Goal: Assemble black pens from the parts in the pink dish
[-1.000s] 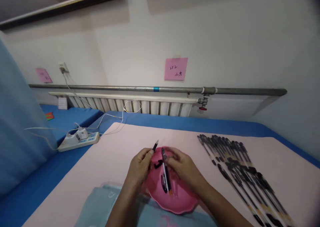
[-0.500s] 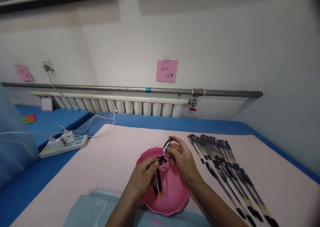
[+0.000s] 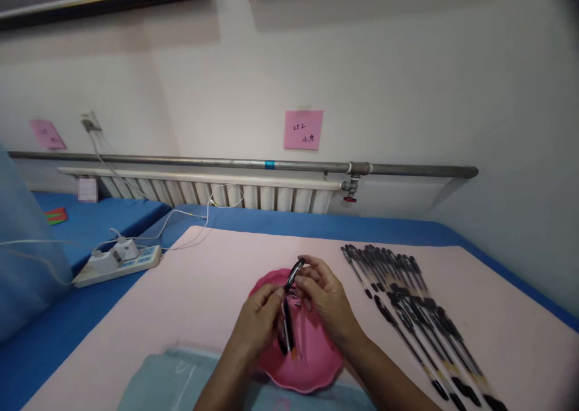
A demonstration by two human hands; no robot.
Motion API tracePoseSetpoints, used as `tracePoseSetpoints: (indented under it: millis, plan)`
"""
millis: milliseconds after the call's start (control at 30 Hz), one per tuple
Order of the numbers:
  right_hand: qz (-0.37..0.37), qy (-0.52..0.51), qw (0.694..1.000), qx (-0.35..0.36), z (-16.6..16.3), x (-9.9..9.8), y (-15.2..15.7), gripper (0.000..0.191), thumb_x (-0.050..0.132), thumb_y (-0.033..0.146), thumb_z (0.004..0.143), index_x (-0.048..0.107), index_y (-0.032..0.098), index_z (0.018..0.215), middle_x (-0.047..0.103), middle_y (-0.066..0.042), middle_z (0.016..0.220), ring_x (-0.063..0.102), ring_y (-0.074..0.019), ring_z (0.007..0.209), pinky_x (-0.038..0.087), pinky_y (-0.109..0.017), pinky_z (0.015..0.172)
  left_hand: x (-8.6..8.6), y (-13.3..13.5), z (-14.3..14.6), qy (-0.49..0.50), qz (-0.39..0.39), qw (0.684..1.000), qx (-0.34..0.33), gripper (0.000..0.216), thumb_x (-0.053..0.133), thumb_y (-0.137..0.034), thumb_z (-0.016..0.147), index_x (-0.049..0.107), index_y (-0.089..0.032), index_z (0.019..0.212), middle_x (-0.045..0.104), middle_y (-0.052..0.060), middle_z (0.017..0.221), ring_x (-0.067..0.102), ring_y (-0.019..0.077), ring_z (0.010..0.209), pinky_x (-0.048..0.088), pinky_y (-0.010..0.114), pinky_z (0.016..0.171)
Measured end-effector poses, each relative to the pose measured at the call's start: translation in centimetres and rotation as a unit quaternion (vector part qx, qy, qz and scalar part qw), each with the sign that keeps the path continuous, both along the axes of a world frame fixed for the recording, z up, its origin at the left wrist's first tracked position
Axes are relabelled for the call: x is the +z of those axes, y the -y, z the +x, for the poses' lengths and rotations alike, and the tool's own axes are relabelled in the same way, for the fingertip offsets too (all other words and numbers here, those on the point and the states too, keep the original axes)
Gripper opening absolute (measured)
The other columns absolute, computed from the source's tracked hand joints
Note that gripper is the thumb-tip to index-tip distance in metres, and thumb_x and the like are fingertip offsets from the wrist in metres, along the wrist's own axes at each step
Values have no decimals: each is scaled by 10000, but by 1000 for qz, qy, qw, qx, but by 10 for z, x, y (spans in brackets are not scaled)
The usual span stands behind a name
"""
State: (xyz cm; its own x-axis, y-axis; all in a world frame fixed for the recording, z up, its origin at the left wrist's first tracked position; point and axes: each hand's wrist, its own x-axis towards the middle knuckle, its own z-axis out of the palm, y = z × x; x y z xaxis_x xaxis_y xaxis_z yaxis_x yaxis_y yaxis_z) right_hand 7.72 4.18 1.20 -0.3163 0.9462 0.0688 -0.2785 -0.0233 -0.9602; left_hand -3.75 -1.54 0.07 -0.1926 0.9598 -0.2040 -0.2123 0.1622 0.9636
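Over the pink scalloped plate (image 3: 316, 372), both hands meet at one black-and-clear pen. My left hand (image 3: 257, 317) is closed in a pinch on the pen's dark lower part, mostly hidden by the fingers. My right hand (image 3: 329, 302) grips the black pen cap (image 3: 295, 272) with its clip, which slants up to the right from the left fingertips. Cap and pen body appear to meet there. On the plate below lie a dark pen part (image 3: 288, 326), thin clear tubes (image 3: 302, 335) and small bits too small to name.
Rows of black-capped pens (image 3: 393, 272) lie to the right on the pink sheet (image 3: 217, 266). A light-blue cloth (image 3: 167, 375) is in front. A white power strip (image 3: 117, 267) with cables sits at left. A radiator (image 3: 253, 195) and pipe run along the wall.
My right hand has brought the cap down and left toward my left hand. The dark pen section that showed between the hands is now covered by the cap.
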Motion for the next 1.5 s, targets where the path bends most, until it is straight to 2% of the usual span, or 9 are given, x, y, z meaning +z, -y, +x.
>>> tracePoseSetpoints:
  millis: [267,433,700,900,967,1067,1300,1400,1500]
  plan:
    - [11,55,998,2,3,5,5,385,543,205,727,510,218,1110,589,13,829,488,-81,514,370,-213,449,10,5,-1,143,-13,990,-11,334,611,-500,715,542,-181,782,437,-82,470,223,16,326,98,158,336]
    - [165,228,959,41,6,9,24,92,513,206,775,582,191,716,589,20,659,548,-129,621,425,-250,590,9,1,1,275,58,959,35,280,723,-365,645,594,-139,747,546,-36,553,468,51,453,340,154,432]
    - [173,273,946,16,13,-4,46,222,485,201,765,577,201,967,665,-9,775,628,-162,684,477,-241,594,2,1,23,326,80,941,34,303,745,-352,624,674,-140,828,676,42,769,622,150,712,463,239,637]
    - [169,476,855,-116,98,-10,30,185,412,289,802,565,189,836,649,-47,695,600,-208,642,421,-289,574,3,1,0,264,59,961,57,333,714,-374,659,665,-146,897,677,65,848,624,147,769,477,256,686]
    - [172,563,798,-127,118,-17,25,137,422,221,763,525,200,675,594,-29,589,563,-201,595,358,-279,543,4,1,-10,248,57,964,78,333,724,-367,644,655,-154,889,670,55,815,623,139,731,477,253,660]
    - [177,614,760,-118,132,-26,20,159,438,148,724,455,206,577,559,-32,550,537,-192,570,306,-271,530,4,2,-20,189,62,973,114,343,728,-369,628,639,-151,877,660,48,782,620,132,696,480,250,634]
    - [209,672,696,-145,139,-24,22,105,415,157,761,489,198,699,585,-65,668,552,-213,621,286,-278,530,0,-1,-32,96,55,985,135,338,713,-365,608,621,-131,834,650,41,747,592,101,593,454,220,550]
    - [255,640,704,-171,132,-15,27,128,404,240,785,483,216,687,608,-65,712,571,-212,640,334,-281,544,2,1,-32,72,62,987,132,313,698,-370,610,619,-135,802,629,16,663,549,91,506,406,208,471]
    - [259,579,767,-97,111,-1,32,167,381,270,805,512,219,715,631,-39,689,580,-192,620,378,-272,558,5,3,-29,42,74,989,119,251,662,-357,642,626,-140,763,601,-4,595,504,83,449,366,204,433]
